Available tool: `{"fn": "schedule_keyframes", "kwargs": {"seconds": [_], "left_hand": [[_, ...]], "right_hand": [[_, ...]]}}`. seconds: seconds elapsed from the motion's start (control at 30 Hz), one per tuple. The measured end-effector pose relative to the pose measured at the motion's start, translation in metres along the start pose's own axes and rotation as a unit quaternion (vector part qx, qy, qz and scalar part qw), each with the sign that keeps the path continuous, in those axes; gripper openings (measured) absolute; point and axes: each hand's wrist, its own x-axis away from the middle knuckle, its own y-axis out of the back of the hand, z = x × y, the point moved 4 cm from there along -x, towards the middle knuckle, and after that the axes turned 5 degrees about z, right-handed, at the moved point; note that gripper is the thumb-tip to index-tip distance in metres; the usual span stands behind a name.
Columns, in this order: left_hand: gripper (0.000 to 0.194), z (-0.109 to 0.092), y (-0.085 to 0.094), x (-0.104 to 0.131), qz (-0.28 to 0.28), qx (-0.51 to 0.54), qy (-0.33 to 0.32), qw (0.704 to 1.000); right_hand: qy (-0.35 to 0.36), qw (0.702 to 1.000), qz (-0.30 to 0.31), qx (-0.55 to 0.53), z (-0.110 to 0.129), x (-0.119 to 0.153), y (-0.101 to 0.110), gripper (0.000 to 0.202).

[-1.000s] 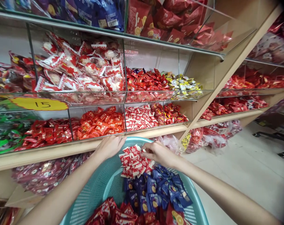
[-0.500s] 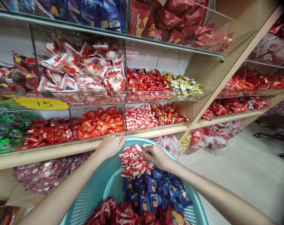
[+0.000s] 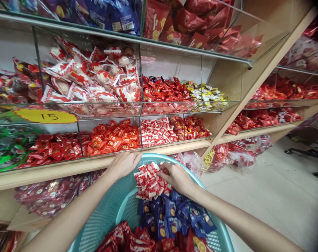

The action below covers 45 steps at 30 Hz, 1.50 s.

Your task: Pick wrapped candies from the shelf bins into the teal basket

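A teal plastic basket (image 3: 102, 215) stands below me against the shelf front. My left hand (image 3: 124, 164) is closed over its far rim, close to the wooden shelf edge. Inside the basket, my right hand (image 3: 177, 177) has its fingers curled and pinched at a pile of small red-and-white wrapped candies (image 3: 149, 183); its fingertips are partly hidden. Blue candy packets (image 3: 171, 217) lie just below that pile. Red candy packets (image 3: 132, 239) fill the near side of the basket, cut off by the lower picture edge.
Glass-fronted shelf bins hold orange-red candies (image 3: 115, 138), red-and-white candies (image 3: 157, 131) and larger white-and-red wrapped sweets (image 3: 96, 77). A yellow price tag (image 3: 47, 116) reads 15. Bagged goods (image 3: 54, 194) sit under the shelf. A wheeled chair base (image 3: 308, 155) stands on the floor at right.
My right hand has shifted very slightly at the red-and-white candies, its fingers still curled there. My left hand stays on the rim, and the basket has not visibly moved.
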Motion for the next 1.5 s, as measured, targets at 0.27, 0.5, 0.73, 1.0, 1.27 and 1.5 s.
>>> {"fn": "schedule_keyframes", "kwargs": {"seconds": [0.27,0.5,0.73,1.0,1.27,1.5], "left_hand": [[0.057,0.0,0.001,0.0,0.005,0.008,0.004,1.0],[0.056,-0.002,0.004,0.002,0.015,0.015,0.015,1.0],[0.056,0.0,0.002,0.002,-0.001,0.012,0.003,1.0],[0.056,-0.001,0.004,0.002,0.016,0.015,0.022,1.0],[0.055,0.0,0.002,0.0,0.015,0.009,0.015,1.0],[0.057,0.001,0.0,-0.001,-0.001,-0.01,-0.005,1.0]], "right_hand": [[-0.011,1.0,-0.029,0.002,0.001,-0.006,0.019,0.028],[0.007,0.993,-0.107,0.043,-0.015,-0.059,0.055,0.019],[0.004,0.987,-0.117,0.105,-0.037,-0.129,0.065,0.022],[-0.003,0.981,-0.059,0.185,-0.027,-0.147,0.048,0.044],[-0.001,0.978,-0.071,0.194,-0.033,-0.151,0.047,0.04],[-0.005,0.978,-0.074,0.197,-0.033,-0.153,0.045,0.042]]}}
